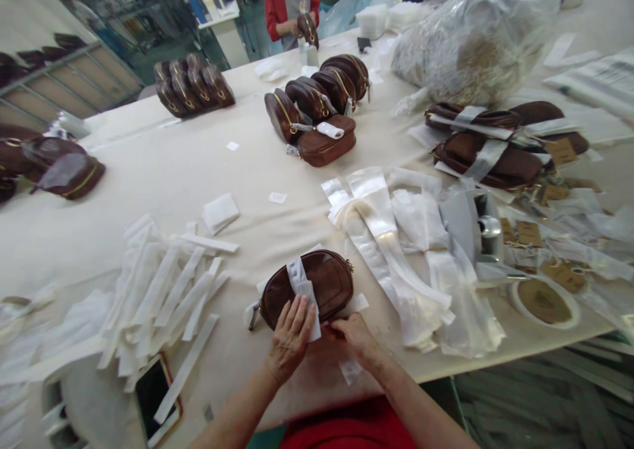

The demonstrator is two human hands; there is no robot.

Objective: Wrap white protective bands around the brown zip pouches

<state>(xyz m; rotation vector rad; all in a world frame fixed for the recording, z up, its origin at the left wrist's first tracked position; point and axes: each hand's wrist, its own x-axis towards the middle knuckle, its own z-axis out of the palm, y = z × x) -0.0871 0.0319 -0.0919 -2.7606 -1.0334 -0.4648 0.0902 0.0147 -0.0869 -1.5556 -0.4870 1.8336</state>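
Note:
A small dark brown leather bag (329,284) lies on the table in front of me, with a white paper strip (300,278) running across its middle. My left hand (293,333) is flat on the lower end of that strip, fingers stretched out over the bag's near side. Close to the bag's lower right edge is my right hand (354,335), its fingers bent and drawn together; what they pinch, if anything, is too small to make out. A metal ring shows at the bag's right end, and a wrapped zip pull at its left.
Loose white strips (168,284) and a phone (157,396) lie to the left. Clear plastic sleeves (396,251), a tape dispenser (473,228) and strapped bags (490,158) are on the right. More brown bags (317,99) stand farther back, where a person (292,6) handles one.

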